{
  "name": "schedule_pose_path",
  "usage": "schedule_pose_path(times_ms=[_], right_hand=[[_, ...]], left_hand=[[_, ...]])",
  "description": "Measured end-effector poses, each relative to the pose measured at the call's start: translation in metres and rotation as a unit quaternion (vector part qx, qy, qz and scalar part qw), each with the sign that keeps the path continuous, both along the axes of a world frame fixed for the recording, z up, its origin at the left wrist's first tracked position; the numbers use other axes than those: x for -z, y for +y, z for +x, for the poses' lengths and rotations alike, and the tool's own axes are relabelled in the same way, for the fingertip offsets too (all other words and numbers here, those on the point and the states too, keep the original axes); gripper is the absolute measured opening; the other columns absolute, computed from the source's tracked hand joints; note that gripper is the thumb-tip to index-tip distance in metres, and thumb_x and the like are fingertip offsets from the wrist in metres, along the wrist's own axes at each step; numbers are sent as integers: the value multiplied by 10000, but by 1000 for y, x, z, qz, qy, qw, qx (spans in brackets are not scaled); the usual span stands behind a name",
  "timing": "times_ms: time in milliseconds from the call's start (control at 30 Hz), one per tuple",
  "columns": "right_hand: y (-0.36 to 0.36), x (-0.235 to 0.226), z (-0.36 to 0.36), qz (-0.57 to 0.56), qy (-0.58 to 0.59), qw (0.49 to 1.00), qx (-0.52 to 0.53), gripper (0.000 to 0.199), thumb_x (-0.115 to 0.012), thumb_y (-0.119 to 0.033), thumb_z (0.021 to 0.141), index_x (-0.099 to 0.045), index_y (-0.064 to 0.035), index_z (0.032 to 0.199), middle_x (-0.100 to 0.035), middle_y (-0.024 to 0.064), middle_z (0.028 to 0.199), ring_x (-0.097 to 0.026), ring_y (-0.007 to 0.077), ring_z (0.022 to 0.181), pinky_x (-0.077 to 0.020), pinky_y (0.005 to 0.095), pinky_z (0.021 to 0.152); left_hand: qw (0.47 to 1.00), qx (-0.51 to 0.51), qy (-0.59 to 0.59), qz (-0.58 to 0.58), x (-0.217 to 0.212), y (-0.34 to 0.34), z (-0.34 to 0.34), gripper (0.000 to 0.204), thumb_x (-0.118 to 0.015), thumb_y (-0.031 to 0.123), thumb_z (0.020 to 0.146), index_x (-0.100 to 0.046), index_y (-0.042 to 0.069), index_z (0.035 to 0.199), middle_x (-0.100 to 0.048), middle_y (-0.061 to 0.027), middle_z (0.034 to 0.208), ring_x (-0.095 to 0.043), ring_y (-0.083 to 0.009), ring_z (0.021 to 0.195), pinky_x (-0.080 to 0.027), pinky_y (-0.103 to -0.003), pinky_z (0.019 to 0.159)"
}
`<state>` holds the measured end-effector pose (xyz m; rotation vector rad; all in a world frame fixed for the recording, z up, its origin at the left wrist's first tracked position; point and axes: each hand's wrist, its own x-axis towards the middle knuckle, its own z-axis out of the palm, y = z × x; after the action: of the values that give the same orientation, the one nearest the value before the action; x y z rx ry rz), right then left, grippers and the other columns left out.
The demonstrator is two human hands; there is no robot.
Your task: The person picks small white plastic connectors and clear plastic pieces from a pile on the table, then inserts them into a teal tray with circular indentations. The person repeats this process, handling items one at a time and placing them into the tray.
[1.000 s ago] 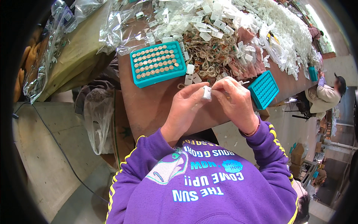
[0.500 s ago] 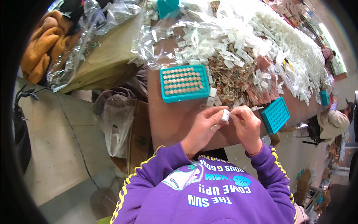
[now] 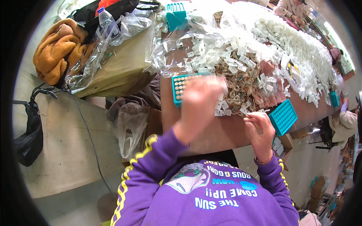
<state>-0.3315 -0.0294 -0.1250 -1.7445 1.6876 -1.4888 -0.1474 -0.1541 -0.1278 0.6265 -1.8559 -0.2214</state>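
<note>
My left hand (image 3: 200, 100) is smeared by motion above the teal tray (image 3: 175, 98), covering its right part. Whether it holds anything cannot be made out. Rows of small round tan pieces (image 3: 183, 83) fill the visible part of that tray. My right hand (image 3: 261, 132) is over the front of the table, fingers curled and tips drawn together. Anything between those fingertips is too small to name. Close by on the right lies a second teal tray (image 3: 283, 117) with rows of slots. Several small white tags (image 3: 223, 107) lie on the table between the hands.
A heap of tangled brown cords with white tags (image 3: 241, 88) covers the middle of the brown table (image 3: 196, 132). Behind it spreads a large pile of white plastic pieces (image 3: 298, 56). Another teal container (image 3: 176, 19) stands far back. Co-workers sit at the right; a water bottle (image 3: 109, 24) lies left.
My hands were together round a small white box-shaped piece. They have parted: the left swung up and left over the filled tray, the right moved slightly right. The whole view shifted a little.
</note>
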Motion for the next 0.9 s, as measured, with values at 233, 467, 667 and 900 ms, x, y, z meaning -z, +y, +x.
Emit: schedule_pose_path(times_ms=[233, 467, 667, 900], right_hand=[[9, 9, -4, -33, 83, 996, 10, 121, -699, 42, 804, -663, -20, 901, -658, 113, 855, -654, 249, 741, -525, 313, 657], [16, 21, -6, -25, 54, 998, 29, 105, -690, 31, 824, -671, -22, 913, -658, 101, 847, -637, 222, 706, -500, 287, 631], [18, 30, -4, -29, 51, 998, 38, 102, -693, 22, 825, -678, -23, 916, -664, 102, 859, -646, 221, 725, -509, 298, 653], [23, 38, -7, 1, 48, 997, 53, 83, -689, 14, 830, -674, -9, 908, -669, 100, 851, -644, 216, 753, -509, 296, 690]], left_hand=[[978, -69, -104, 166, 9, 0, 30, 380, -718, 119, 829, -656, 57, 1198, -658, -173, 1189, -621, -305, 1125, -469, -371, 961], [966, -54, -116, 226, 36, 32, 29, 206, -711, 81, 827, -706, 42, 1029, -681, -117, 957, -683, -211, 791, -542, -318, 722], [955, -100, -226, 164, 52, 41, -3, 252, -732, 198, 802, -655, 97, 1019, -658, -72, 884, -658, -252, 771, -520, -367, 657], [950, -158, -208, 169, 63, 30, -31, 239, -767, 214, 774, -588, 102, 886, -664, -54, 800, -650, -253, 692, -505, -357, 609]])
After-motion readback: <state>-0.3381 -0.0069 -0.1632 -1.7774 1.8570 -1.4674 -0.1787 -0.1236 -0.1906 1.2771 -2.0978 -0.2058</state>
